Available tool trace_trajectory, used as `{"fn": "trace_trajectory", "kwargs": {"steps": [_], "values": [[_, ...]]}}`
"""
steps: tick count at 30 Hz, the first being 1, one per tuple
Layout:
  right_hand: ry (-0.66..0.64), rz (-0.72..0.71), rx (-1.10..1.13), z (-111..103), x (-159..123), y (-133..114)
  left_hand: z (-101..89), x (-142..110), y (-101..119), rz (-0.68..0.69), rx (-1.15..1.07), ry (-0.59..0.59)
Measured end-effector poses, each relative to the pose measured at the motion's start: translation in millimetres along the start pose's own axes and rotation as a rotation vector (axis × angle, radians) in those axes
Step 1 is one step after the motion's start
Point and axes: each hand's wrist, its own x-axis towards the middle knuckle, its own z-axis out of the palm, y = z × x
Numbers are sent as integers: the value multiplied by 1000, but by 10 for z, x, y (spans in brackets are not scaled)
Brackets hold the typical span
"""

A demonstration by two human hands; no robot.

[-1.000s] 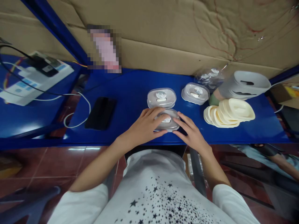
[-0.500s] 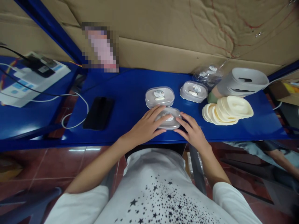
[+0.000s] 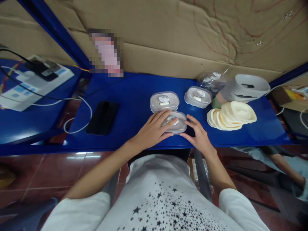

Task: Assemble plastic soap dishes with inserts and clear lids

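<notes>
A small oval grey box with a clear lid (image 3: 179,126) and a round label lies near the table's front edge, between both hands. My left hand (image 3: 154,130) lies over its left side, fingers across the lid and thumb along the near edge. At the right rim, my right hand (image 3: 198,134) has its fingers curved against the box and its thumb at the near edge. Just behind stands a second lidded box (image 3: 156,102), with a third lidded box (image 3: 191,96) to its right. Each shows a round label and a small white oblong piece.
Cream-coloured oval trays (image 3: 243,112) are stacked at the right, before a grey container (image 3: 252,83). Clear lids (image 3: 209,78) sit at the back. A black phone (image 3: 102,117), a white cable and a power strip (image 3: 38,86) are leftward. Another person's arm (image 3: 286,168) shows at the right.
My right fingers have drawn back from the top of the lid to its right rim. My left hand stays on the box. The view has shifted slightly.
</notes>
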Motion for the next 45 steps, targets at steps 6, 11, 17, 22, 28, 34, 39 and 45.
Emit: {"fn": "trace_trajectory", "kwargs": {"steps": [6, 11, 17, 22, 28, 34, 39, 45], "values": [[-47, 5, -16, 4, 30, -17, 54, 8, -21, 11, 71, 38], [-107, 4, -75, 18, 25, -39, 63, -6, -24, 26, 132, 37], [-84, 22, -58, 14, 37, -48, 68, 16, -6, 14, 97, 36], [-90, 38, -52, 35, 39, -34, 81, 31, 7, 13, 78, 33], [-107, 8, -77, 40, 16, -31, 22, -21, 41, 6, 84, 3], [12, 113, -214, -200, 360, 122, -358, 162, -186, -139, 59, 107], [53, 378, -518, -173, 818, 387, -490, 506, -581, -225, 170, -9], [-176, 313, -525, -15, 1210, 448, -495, 643, -1066, -312, 295, 19]]}}
